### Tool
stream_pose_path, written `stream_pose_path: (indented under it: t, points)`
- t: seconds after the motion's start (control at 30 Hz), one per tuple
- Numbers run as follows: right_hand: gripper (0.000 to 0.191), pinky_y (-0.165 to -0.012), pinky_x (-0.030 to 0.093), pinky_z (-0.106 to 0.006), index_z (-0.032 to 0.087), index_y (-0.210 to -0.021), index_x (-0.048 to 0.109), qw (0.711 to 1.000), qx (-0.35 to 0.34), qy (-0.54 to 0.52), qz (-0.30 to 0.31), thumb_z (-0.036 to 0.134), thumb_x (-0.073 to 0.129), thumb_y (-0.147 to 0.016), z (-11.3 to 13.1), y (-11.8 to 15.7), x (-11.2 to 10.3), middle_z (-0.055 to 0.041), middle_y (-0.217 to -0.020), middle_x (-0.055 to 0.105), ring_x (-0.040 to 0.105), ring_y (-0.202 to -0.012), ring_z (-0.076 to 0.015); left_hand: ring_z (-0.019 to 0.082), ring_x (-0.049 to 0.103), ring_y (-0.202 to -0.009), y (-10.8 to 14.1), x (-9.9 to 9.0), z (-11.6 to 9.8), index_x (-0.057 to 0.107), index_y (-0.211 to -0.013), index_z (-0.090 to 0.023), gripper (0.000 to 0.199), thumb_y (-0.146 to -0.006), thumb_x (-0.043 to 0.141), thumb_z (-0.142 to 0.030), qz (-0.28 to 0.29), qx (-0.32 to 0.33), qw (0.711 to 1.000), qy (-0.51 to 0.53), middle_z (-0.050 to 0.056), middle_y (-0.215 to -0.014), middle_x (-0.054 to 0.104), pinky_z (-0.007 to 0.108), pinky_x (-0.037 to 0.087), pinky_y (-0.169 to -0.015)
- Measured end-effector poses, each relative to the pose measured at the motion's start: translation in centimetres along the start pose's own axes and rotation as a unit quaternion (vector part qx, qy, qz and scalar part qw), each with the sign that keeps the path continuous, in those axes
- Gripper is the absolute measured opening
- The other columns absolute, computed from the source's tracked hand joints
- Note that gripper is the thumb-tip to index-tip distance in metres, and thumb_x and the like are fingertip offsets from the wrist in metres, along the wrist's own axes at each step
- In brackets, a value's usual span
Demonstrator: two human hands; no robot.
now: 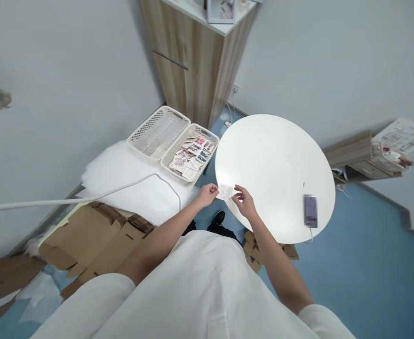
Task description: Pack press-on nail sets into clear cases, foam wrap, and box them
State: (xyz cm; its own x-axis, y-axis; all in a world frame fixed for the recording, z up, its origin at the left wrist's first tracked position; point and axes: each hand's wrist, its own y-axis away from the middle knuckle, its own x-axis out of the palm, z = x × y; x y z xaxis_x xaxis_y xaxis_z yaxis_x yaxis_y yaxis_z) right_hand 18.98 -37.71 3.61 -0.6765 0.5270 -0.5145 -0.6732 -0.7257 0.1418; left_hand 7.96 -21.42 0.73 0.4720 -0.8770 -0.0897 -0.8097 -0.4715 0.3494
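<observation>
A small white card (pixel 225 191) with rows of fine print is held up at the near left edge of the round white table. My left hand (pixel 208 194) pinches its left side between thumb and fingers. At the card's right edge is my right hand (pixel 244 200), its fingers curled and thumb against the lower corner. Left of the table, a cream plastic basket (pixel 165 172) contains many loose cards (pixel 189 157) with colourful printed pictures. Beside it, a second basket (pixel 136 136) holds clear plastic sheets or sleeves (pixel 163 129).
The round white table (pixel 274 155) carries a pixelated phone-like object (pixel 310 211) with a cable. White foam sheets (pixel 118 165) lie under the baskets, crossed by a grey cable (pixel 122 187). Flattened cardboard (pixel 83 235) is at left; a wooden cabinet (pixel 200 61) stands behind.
</observation>
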Motion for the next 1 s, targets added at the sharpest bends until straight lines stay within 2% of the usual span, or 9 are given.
stream_pose_path:
  t: [0.13, 0.23, 0.43, 0.53, 0.63, 0.73, 0.8, 0.87, 1.0]
  points:
    - [0.040, -0.077, 0.048, -0.039, 0.024, -0.116, 0.052, 0.998, -0.006, 0.030, -0.057, 0.034, 0.054, -0.078, -1.5, 0.7, -2.5, -0.0089, -0.115, 0.056, 0.056, -0.092, -0.0198, 0.012, 0.056, -0.061, -1.2, 3.1, -1.2, 0.058, -0.074, -0.017, 0.007, -0.073, 0.056, -0.023, 0.046, 0.052, 0.994, -0.083, 0.000, -0.069, 0.061, 0.025, 0.045, -0.061]
    - [0.034, -0.074, 0.048, -0.037, 0.023, -0.108, 0.056, 0.997, 0.026, 0.006, -0.071, 0.034, 0.055, -0.076, -2.7, 0.5, -4.5, -0.0078, -0.110, 0.058, 0.057, -0.081, -0.0173, 0.013, 0.056, -0.066, -2.1, 5.2, -2.0, 0.058, -0.074, -0.017, 0.007, -0.074, 0.054, -0.024, 0.052, 0.091, 0.986, -0.128, 0.001, -0.072, 0.062, 0.026, 0.044, -0.065]
    - [0.018, -0.063, 0.047, -0.030, 0.021, -0.084, 0.059, 0.987, 0.104, -0.116, -0.031, 0.035, 0.054, -0.074, -4.7, -0.1, -6.5, -0.0028, -0.082, 0.063, 0.055, -0.066, -0.0141, 0.014, 0.057, -0.071, -2.8, 8.0, -2.8, 0.058, -0.075, -0.018, 0.010, -0.076, 0.052, -0.026, 0.037, 0.105, 0.982, -0.152, 0.001, -0.074, 0.062, 0.027, 0.044, -0.067]
    - [0.019, -0.063, 0.046, -0.029, 0.021, -0.085, 0.059, 0.984, 0.110, -0.138, -0.016, 0.036, 0.055, -0.074, -5.4, -0.3, -6.7, -0.0026, -0.084, 0.062, 0.056, -0.067, -0.0142, 0.014, 0.056, -0.068, -2.9, 8.8, -2.7, 0.058, -0.076, -0.018, 0.009, -0.075, 0.053, -0.026, 0.017, 0.077, 0.986, -0.149, 0.001, -0.073, 0.061, 0.026, 0.044, -0.065]
    - [0.027, -0.064, 0.047, -0.030, 0.022, -0.099, 0.058, 0.990, 0.099, -0.103, -0.006, 0.035, 0.054, -0.075, -6.0, -0.6, -6.9, -0.0023, -0.086, 0.060, 0.054, -0.065, -0.0127, 0.013, 0.056, -0.066, -3.0, 9.3, -2.8, 0.060, -0.080, -0.018, 0.011, -0.076, 0.052, -0.025, 0.023, 0.058, 0.986, -0.152, 0.001, -0.073, 0.061, 0.026, 0.044, -0.063]
    - [0.037, -0.068, 0.047, -0.031, 0.024, -0.113, 0.053, 0.997, 0.051, -0.039, 0.030, 0.034, 0.053, -0.077, -6.3, -0.9, -6.9, -0.0027, -0.091, 0.059, 0.053, -0.066, -0.0126, 0.015, 0.058, -0.074, -3.6, 9.5, -3.3, 0.062, -0.081, -0.019, 0.013, -0.078, 0.051, -0.024, 0.050, 0.083, 0.980, -0.176, 0.003, -0.080, 0.063, 0.028, 0.046, -0.068]
    - [0.033, -0.070, 0.047, -0.032, 0.024, -0.110, 0.055, 0.999, 0.018, -0.002, 0.042, 0.033, 0.050, -0.079, -6.4, -1.2, -6.7, -0.0040, -0.096, 0.059, 0.054, -0.070, -0.0139, 0.016, 0.058, -0.078, -4.0, 9.5, -3.7, 0.064, -0.080, -0.020, 0.014, -0.078, 0.050, -0.023, 0.077, 0.109, 0.973, -0.190, 0.003, -0.082, 0.063, 0.028, 0.046, -0.071]
    - [0.025, -0.070, 0.047, -0.033, 0.023, -0.101, 0.057, 0.999, 0.003, 0.018, 0.026, 0.032, 0.047, -0.081, -6.3, -1.3, -6.4, -0.0045, -0.095, 0.060, 0.054, -0.073, -0.0155, 0.016, 0.057, -0.079, -4.4, 9.5, -4.1, 0.064, -0.080, -0.020, 0.012, -0.077, 0.053, -0.024, 0.084, 0.122, 0.971, -0.187, 0.003, -0.083, 0.062, 0.029, 0.046, -0.073]
    - [0.016, -0.071, 0.046, -0.034, 0.021, -0.092, 0.054, 0.996, 0.010, 0.041, -0.073, 0.025, 0.044, -0.080, -6.9, -1.0, -5.2, -0.0045, -0.088, 0.059, 0.054, -0.078, -0.0180, 0.015, 0.057, -0.081, -4.9, 9.9, -3.9, 0.061, -0.091, -0.018, 0.022, -0.074, 0.061, -0.031, -0.008, 0.045, 0.992, -0.122, 0.006, -0.092, 0.059, 0.029, 0.048, -0.074]
